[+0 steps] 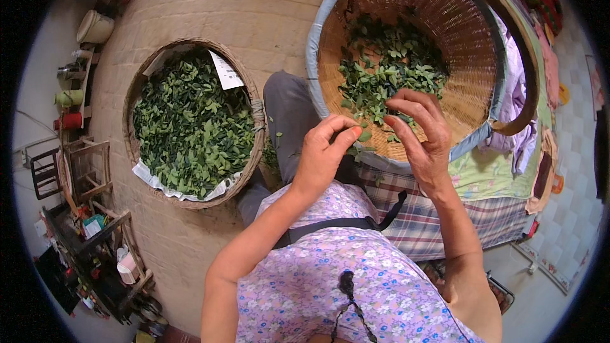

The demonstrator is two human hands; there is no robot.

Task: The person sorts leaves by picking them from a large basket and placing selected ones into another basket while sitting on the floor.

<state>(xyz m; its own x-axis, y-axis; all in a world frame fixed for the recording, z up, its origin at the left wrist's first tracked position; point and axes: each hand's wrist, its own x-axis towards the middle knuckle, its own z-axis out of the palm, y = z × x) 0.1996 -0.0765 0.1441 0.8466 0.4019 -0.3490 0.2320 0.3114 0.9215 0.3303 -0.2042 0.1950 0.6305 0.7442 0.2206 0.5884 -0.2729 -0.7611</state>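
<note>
Over the near rim of a large wicker basket [464, 105], my left hand [321, 152] pinches a small green leaf sprig [365, 135] between thumb and forefinger. My right hand [424, 140] hovers just to the right, fingers apart and curled, with nothing visible in it. Loose green leaves [393, 69] cover part of that basket's floor. Cloth wraps the rim, and a thick curved handle [530, 71] arches over the right side. Left of my knee, a round woven basket [259, 119] is filled with picked leaves [190, 128].
A bed with a plaid cover [467, 221] and a green floral cloth [491, 181] is on my right. Brick floor [205, 5] lies to the left. A wooden stool [93, 169], a cluttered shelf [90, 243] and a white bucket [95, 27] line the far left.
</note>
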